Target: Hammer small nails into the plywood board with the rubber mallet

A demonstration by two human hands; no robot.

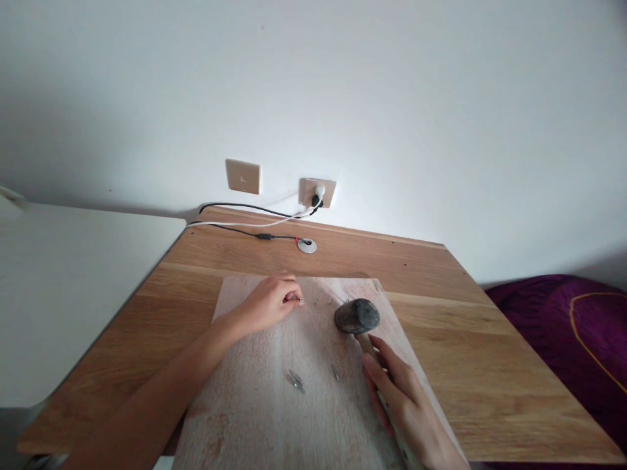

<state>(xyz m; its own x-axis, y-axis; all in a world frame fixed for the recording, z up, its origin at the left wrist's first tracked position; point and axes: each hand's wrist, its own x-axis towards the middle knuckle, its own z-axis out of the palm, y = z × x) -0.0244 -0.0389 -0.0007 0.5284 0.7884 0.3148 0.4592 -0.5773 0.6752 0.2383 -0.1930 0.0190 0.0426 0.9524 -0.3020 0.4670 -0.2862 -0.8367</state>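
A pale wooden board [255, 405] lies on the wooden table [490, 365]. My left hand [269, 303] rests near the board's far edge, fingers pinched on a small nail [300, 300] held against the board. My right hand [406, 405] grips the handle of a hammer whose dark rounded head [357, 316] rests on the board, just right of the nail. Several loose nails [296, 380] lie on the board between my arms, and a few more small ones [323, 302] sit beside the hammer head.
A white and a black cable [255, 225] run along the table's back edge to a wall socket [317, 192]. A round grommet [307, 246] sits in the tabletop. A white surface [63, 281] adjoins on the left, purple fabric [563, 326] on the right.
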